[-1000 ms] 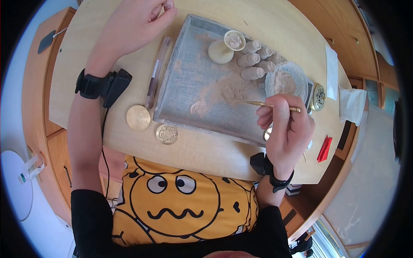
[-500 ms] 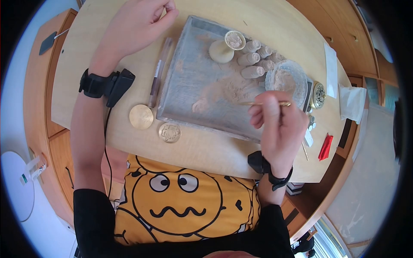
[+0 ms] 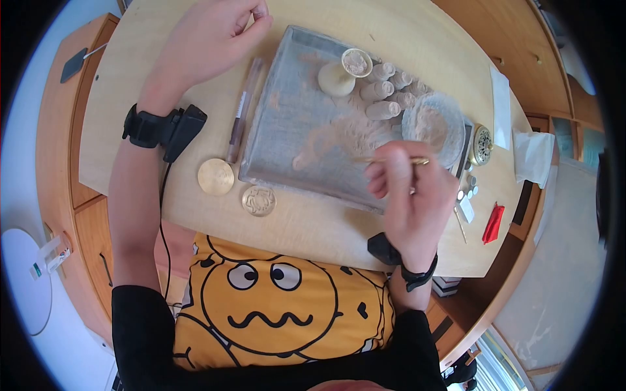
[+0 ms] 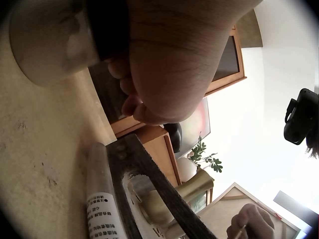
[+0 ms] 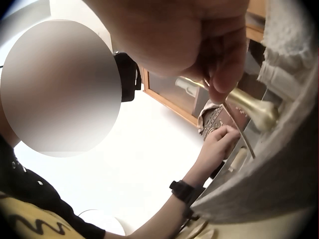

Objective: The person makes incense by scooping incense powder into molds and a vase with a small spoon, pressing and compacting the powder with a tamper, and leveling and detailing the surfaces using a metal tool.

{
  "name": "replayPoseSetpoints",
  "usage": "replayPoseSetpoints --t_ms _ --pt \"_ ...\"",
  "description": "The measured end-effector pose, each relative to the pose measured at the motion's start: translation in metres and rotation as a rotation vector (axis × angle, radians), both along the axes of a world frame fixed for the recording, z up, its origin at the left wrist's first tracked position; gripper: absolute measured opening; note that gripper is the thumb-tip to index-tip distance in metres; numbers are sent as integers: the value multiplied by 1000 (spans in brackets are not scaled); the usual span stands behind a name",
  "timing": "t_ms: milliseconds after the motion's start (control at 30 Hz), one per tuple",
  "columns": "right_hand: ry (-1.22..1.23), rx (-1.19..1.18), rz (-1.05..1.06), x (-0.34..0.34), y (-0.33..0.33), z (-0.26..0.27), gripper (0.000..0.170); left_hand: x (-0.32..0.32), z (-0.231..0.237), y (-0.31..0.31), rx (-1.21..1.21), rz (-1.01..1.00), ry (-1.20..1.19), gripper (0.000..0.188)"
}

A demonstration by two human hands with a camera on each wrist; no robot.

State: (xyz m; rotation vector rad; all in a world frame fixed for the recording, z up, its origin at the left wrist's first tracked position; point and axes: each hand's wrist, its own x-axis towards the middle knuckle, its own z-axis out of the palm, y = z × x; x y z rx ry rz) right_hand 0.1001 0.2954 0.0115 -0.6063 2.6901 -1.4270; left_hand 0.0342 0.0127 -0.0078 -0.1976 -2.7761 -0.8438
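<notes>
In the head view my right hand (image 3: pixel 417 195) pinches a thin gold tool (image 3: pixel 420 161), its front end over powder (image 3: pixel 352 130) in the grey tray (image 3: pixel 313 190). The right wrist view shows the tool's thin shaft (image 5: pixel 240 130) slanting down from the fingertips to the tray. Left of the tray lies my left hand (image 3: pixel 205 45), fingers curled, the top frame edge cutting it off. A jar (image 4: pixel 52 42) with a black lid (image 4: pixel 107 30) is beside these fingers in the left wrist view; whether they grip it cannot be told.
In the tray stand a powder-filled gold cup (image 3: pixel 336 78), several small powdery bottles (image 3: pixel 383 109) and a glass bowl (image 3: pixel 411 124). Left of it are a long tube (image 3: pixel 239 124) and two gold discs (image 3: pixel 215 176) (image 3: pixel 259 201). At right lie a pierced gold burner (image 3: pixel 481 144) and red packet (image 3: pixel 493 223).
My right hand has moved left with the tool, and the powder beneath it is spread differently. The left hand keeps its pose, while the head view has shifted slightly.
</notes>
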Motion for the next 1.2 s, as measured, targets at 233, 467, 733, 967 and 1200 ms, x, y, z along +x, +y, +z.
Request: replayPoseSetpoints --t_ms 233,467,733,967,1200 --pt "-13 -76 6 5 4 4 12 -1 0 0 -5 -22 25 13" --pt "24 -3 162 7 -9 -1 10 0 2 2 31 44 -53 13" --pt "-22 -64 -156 -2 2 4 16 1 0 0 -13 -10 -3 14" --pt "-23 -97 147 9 -12 -7 10 -1 0 1 35 -18 -4 12" --pt "-5 -63 -179 -7 1 -4 17 0 -1 0 10 -3 17 14"
